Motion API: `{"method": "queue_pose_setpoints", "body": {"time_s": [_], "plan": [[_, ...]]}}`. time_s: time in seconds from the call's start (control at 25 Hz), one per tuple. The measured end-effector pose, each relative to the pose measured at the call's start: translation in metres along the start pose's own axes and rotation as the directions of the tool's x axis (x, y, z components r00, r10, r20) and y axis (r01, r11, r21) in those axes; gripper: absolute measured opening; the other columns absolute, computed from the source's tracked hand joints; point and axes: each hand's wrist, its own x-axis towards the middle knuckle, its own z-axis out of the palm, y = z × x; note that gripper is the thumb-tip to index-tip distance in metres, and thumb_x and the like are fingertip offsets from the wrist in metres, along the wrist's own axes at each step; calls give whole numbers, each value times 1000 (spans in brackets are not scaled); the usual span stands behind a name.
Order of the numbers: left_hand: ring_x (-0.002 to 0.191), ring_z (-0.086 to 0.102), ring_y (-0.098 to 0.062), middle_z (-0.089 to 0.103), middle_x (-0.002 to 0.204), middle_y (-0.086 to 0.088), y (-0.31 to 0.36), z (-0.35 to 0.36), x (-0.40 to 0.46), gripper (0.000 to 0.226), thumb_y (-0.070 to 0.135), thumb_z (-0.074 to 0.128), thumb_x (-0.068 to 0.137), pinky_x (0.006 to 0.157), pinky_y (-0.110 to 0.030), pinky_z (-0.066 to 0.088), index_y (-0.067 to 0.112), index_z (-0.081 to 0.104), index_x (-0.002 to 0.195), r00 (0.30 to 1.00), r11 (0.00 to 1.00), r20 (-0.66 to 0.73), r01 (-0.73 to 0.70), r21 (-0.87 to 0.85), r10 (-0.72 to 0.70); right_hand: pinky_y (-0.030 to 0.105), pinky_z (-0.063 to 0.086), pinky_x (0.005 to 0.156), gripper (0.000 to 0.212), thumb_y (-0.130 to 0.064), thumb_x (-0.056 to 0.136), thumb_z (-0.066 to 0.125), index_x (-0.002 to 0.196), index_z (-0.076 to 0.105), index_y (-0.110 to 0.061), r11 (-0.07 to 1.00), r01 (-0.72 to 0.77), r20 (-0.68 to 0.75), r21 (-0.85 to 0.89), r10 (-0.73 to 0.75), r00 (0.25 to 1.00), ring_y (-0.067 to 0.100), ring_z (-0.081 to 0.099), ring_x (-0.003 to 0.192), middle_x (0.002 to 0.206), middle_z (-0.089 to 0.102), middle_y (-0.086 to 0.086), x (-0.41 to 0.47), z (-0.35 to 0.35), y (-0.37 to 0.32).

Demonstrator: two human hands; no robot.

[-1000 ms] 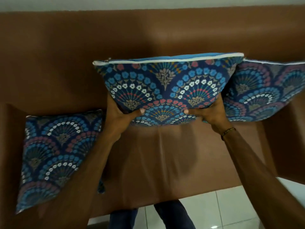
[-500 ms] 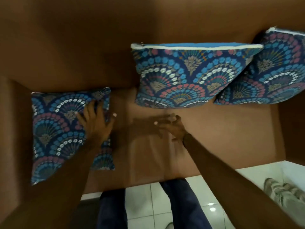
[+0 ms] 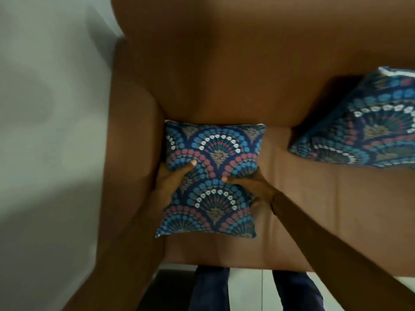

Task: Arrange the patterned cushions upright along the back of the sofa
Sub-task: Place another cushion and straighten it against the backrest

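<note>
A blue cushion (image 3: 213, 151) with fan patterns in red, white and light blue lies on the brown sofa seat (image 3: 314, 198) beside the left armrest, its far edge against the backrest. My left hand (image 3: 173, 178) grips its left side, thumb on top. My right hand (image 3: 249, 182) grips its right side, thumb on the pattern. A second patterned cushion (image 3: 368, 129) leans upright against the sofa back (image 3: 224, 75) at the right, cut off by the frame edge.
The brown left armrest (image 3: 132, 135) borders the cushion, with a pale wall (image 3: 45, 108) beyond it. White floor tiles (image 3: 249, 288) and my legs in dark trousers (image 3: 208, 288) show below the seat's front edge.
My hands let go of the middle cushion, which stands against the back. Both moved left and took hold of the flat cushion by the armrest. The view shifted left.
</note>
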Motion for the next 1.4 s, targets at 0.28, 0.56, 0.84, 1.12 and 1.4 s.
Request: {"method": "queue_pose_setpoints", "body": {"time_s": [0.28,0.56,0.84,1.12,1.4], "plan": [[133,64,-15,60,150,-5,85,-4,-30,103,6,97,72,104,-26,58,11,39,156,864,866,50,-498,-52,500,26,65,91,83,20,66,91,135,55,-9,909,414,-284,-46,-409,867,0,76,103,127,73,4,3,-4,-56],[151,48,-21,45,164,-9,91,-14,-9,114,17,94,74,125,-44,44,10,24,163,805,805,159,-587,78,572,39,64,101,95,-9,62,105,143,56,-1,848,510,-389,-144,-522,759,13,74,125,134,74,9,23,2,-51],[153,43,-11,40,170,5,77,-7,-11,114,34,95,79,124,-32,40,28,23,167,812,793,68,-582,182,580,41,60,107,112,-28,55,109,147,49,-5,826,516,-241,-228,-561,792,20,69,131,140,70,9,32,-18,-57],[117,64,-9,61,129,1,25,95,-90,55,17,70,93,111,-54,54,15,45,141,820,877,-332,-479,50,467,30,50,113,92,-24,69,102,146,51,-25,880,400,-127,-257,-441,888,5,57,128,142,59,-9,-13,-108,-51],[116,61,-7,58,128,-4,35,311,-171,71,17,80,77,112,-58,51,11,49,141,821,821,-25,-571,6,571,56,59,90,37,-20,77,92,84,57,-29,907,314,-457,-280,-414,787,12,66,79,81,62,-11,-96,-336,26]]}}
